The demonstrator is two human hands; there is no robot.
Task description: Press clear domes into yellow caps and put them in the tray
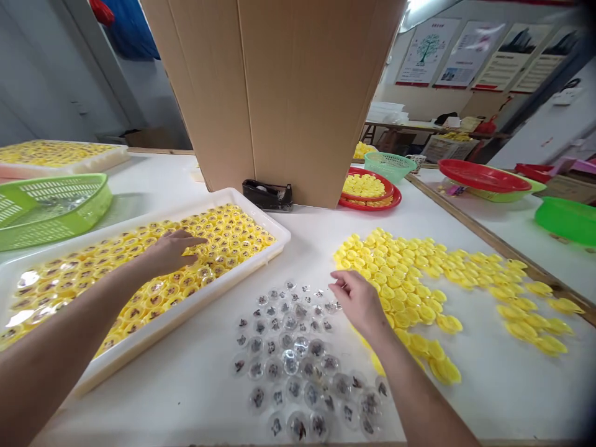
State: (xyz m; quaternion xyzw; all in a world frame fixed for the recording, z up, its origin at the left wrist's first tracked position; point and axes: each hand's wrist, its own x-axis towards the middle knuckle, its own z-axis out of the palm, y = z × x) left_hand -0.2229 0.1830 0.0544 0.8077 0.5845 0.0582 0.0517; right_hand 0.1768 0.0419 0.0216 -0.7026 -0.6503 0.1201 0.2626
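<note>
My left hand [172, 251] is over a white tray [284, 239], index finger stretched out and thumb apart below it, close to the rows of yellow round pieces [223, 233] with printed clear tops. Nothing shows between its fingers. My right hand [358, 298] hovers at the border between two groups on the table, its thumb and fingertips pinched together. Whatever it may hold is too small to make out. Clear domed discs with small dark printed figures [288, 341] lie spread to its left. A heap of yellow round pieces [400, 273] lies to its right, partly behind the hand and forearm.
A tall cardboard box [279, 93] stands at the back, with a black tape dispenser [267, 195] before it. Green baskets [56, 214] and another filled tray [60, 155] are at the left. Red plates [395, 197] of yellow pieces sit back right, near a wooden edge strip [456, 214].
</note>
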